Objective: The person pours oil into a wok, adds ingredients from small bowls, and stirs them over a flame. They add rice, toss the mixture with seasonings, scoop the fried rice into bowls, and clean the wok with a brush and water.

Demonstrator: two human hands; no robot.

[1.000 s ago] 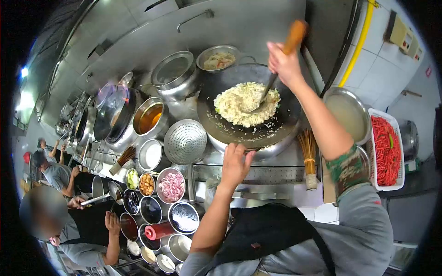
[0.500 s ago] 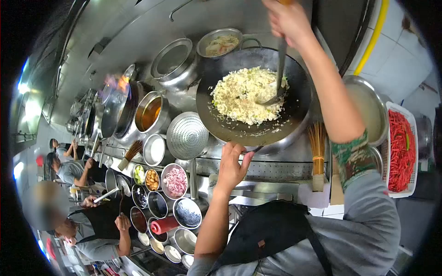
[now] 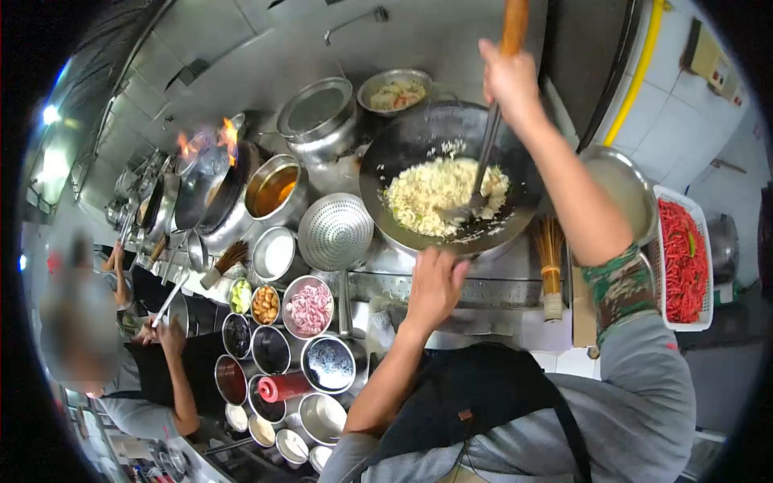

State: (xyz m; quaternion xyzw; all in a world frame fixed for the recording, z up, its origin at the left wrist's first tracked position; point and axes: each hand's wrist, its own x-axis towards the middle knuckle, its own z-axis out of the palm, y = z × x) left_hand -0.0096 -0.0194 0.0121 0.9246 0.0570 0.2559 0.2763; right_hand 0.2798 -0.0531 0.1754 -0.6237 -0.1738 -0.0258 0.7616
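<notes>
My left hand (image 3: 435, 286) is closed at the near rim of a large black wok (image 3: 523, 169), where its handle was visible earlier. My right hand (image 3: 511, 79) grips the long metal shaft of a ladle (image 3: 486, 145) just below its wooden handle. The ladle's head rests in pale, chopped food (image 3: 431, 193) with green bits, on the right side of the heap. Some loose bits cling to the wok's dark wall.
A perforated strainer (image 3: 336, 232), a pot of orange oil (image 3: 274, 191) and many ingredient bowls stand left. A bamboo brush (image 3: 550, 266) and a basket of red chillies (image 3: 683, 262) are right. Co-workers stand at far left near a flaming wok (image 3: 201, 181).
The wok is tilted and shifted slightly, with food thrown up on its far side. My right hand has moved down, and my left hand has shifted right with the rim.
</notes>
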